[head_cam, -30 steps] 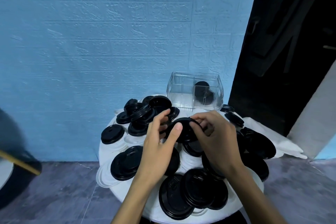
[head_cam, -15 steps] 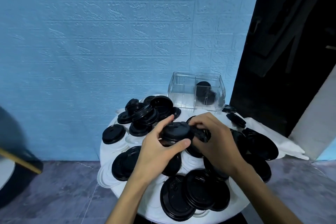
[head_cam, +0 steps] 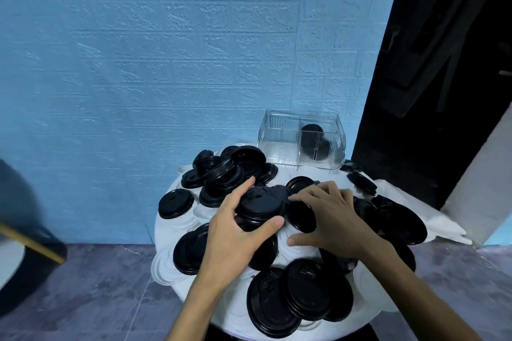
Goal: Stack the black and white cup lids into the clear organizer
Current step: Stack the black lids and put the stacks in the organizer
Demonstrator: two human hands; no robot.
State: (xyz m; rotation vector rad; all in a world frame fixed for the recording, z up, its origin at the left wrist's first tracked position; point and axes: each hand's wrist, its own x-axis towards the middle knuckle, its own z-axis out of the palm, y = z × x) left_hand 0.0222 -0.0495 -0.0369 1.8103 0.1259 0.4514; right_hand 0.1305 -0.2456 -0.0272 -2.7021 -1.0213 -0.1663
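While black lids overlap at the near rim of the round white surface, the left hand grips a small stack of black lids (thumb under, fingers over); the right hand spreads over neighbouring lids, fingers loosely bent. Beyond, the clear organizer holds upright black lids in its right compartment.

left hand — bare | right hand — bare | forearms unsleeved
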